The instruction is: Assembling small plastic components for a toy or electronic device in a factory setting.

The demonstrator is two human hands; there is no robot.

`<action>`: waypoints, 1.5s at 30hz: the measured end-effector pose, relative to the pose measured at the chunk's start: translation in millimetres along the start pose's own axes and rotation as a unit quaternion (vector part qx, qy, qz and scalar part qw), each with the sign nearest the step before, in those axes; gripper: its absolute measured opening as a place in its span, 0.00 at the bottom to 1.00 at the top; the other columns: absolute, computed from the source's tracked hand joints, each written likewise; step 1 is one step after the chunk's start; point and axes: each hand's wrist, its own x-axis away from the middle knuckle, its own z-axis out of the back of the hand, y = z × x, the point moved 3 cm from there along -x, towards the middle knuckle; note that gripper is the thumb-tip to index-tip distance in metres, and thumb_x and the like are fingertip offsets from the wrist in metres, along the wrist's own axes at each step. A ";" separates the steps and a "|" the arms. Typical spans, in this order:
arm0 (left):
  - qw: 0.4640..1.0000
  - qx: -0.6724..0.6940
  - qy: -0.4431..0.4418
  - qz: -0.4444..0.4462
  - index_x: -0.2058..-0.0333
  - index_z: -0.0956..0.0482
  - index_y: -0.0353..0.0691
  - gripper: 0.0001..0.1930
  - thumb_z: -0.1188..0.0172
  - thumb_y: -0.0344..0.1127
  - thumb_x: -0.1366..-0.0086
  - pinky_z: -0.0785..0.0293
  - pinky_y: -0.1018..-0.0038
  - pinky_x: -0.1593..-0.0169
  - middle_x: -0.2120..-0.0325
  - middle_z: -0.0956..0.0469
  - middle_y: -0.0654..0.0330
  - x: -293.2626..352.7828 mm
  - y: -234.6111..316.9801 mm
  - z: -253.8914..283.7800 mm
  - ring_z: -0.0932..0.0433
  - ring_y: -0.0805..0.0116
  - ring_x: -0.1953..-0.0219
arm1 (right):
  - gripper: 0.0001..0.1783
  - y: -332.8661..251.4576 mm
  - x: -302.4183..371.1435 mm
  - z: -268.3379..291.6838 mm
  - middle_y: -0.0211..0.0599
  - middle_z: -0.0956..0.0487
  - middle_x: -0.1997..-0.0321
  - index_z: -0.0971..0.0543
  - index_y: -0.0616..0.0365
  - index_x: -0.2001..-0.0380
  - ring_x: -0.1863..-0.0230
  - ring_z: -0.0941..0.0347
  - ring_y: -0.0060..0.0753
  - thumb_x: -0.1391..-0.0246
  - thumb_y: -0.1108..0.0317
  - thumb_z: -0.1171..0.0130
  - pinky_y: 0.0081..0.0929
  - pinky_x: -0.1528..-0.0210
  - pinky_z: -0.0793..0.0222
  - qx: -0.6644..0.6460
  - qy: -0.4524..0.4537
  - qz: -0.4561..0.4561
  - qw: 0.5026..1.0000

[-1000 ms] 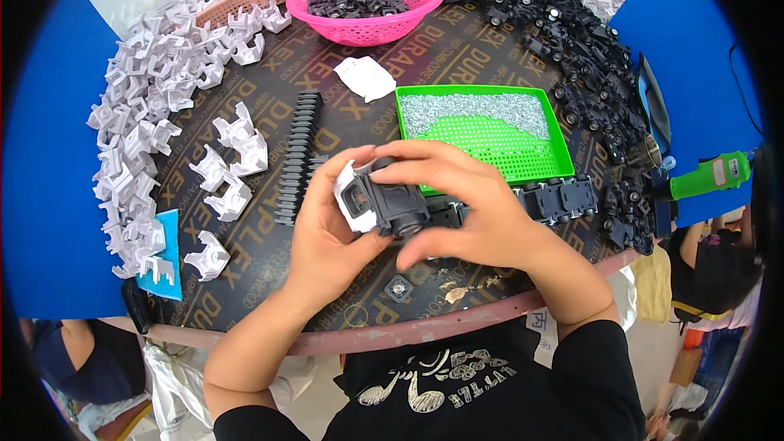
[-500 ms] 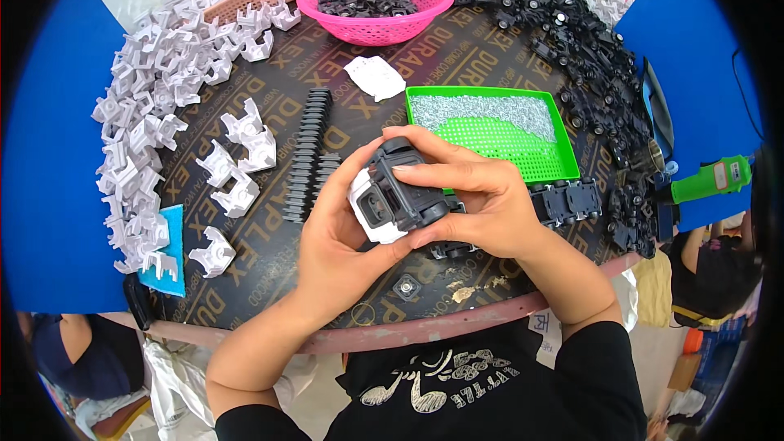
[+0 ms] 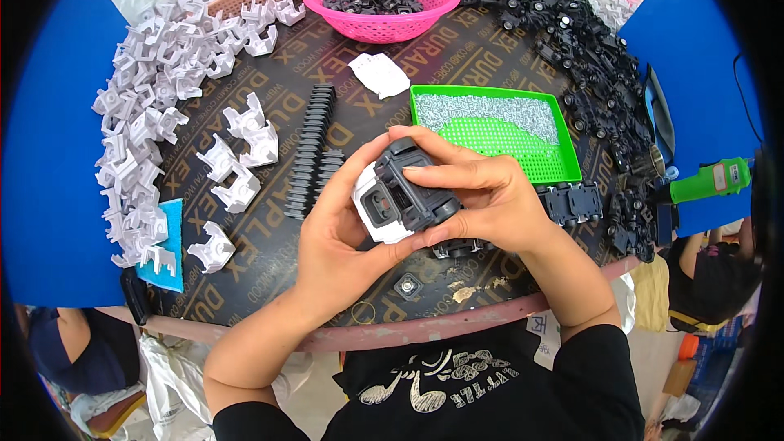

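Between both hands, over the middle of the table, is a toy car with a black wheeled chassis (image 3: pixel 420 193) fitted against a white body shell (image 3: pixel 387 230). My left hand (image 3: pixel 333 233) is closed around the white shell side, fingertips at the far end. My right hand (image 3: pixel 498 200) grips the black chassis, with fingers across its top and the thumb along its near edge. Palms hide part of the car. Beyond the right hand lies a green tray (image 3: pixel 567 126) of small silvery pieces, probably screws. Several black chassis (image 3: pixel 572 202) lie in a row beside my right wrist.
White shells (image 3: pixel 147 90) are heaped at the left; black parts (image 3: pixel 588 57) pile up along the right. A pink basket (image 3: pixel 384 28) of black parts stands at the back. Rows of black strips (image 3: pixel 314 139) lie left of my hands. A green electric screwdriver (image 3: pixel 710 182) is at the right edge.
The toy car has shifted very slightly to the right in the picture, with both hands keeping their hold. The whole view has moved a little; the surrounding parts look unchanged.
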 end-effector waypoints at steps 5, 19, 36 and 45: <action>0.998 0.037 0.014 0.051 0.34 0.51 0.36 0.46 0.33 0.18 0.48 0.31 0.65 0.39 0.41 0.36 0.52 1.6 2.1 -1.2 0.32 0.61 0.41 | 0.34 4.5 0.0 2.6 0.55 0.41 0.31 0.22 0.59 0.49 0.30 0.46 0.48 0.67 0.83 0.30 0.41 0.32 0.47 -0.043 0.005 -0.066 0.997; 0.964 -0.183 0.050 -0.186 0.42 0.36 0.35 0.38 0.34 0.16 0.53 0.32 0.67 0.41 0.40 0.37 0.38 4.9 2.5 10.1 0.31 0.52 0.41 | 0.28 -22.7 13.3 -26.9 0.36 0.24 0.56 0.22 0.57 0.55 0.58 0.26 0.30 0.63 0.66 0.24 0.25 0.60 0.29 0.327 0.144 0.084 0.930; 0.925 -0.373 -0.015 -0.065 0.36 0.46 0.36 0.46 0.31 0.20 0.53 0.25 0.68 0.51 0.42 0.37 0.51 15.8 2.2 -15.9 0.31 0.60 0.45 | 0.19 -86.5 55.1 27.7 0.40 0.21 0.65 0.37 0.60 0.83 0.56 0.24 0.35 0.59 0.78 0.32 0.29 0.61 0.31 0.496 0.235 0.062 0.834; 0.915 -0.318 -0.129 0.211 0.55 0.37 0.35 0.22 0.35 0.25 0.44 0.27 0.78 0.75 0.62 0.23 0.52 26.0 -0.2 -27.6 0.21 0.70 0.73 | 0.17 -80.1 173.6 131.4 0.47 0.24 0.58 0.32 0.63 0.82 0.58 0.30 0.54 0.52 0.67 0.36 0.40 0.55 0.34 0.738 0.370 -0.168 0.539</action>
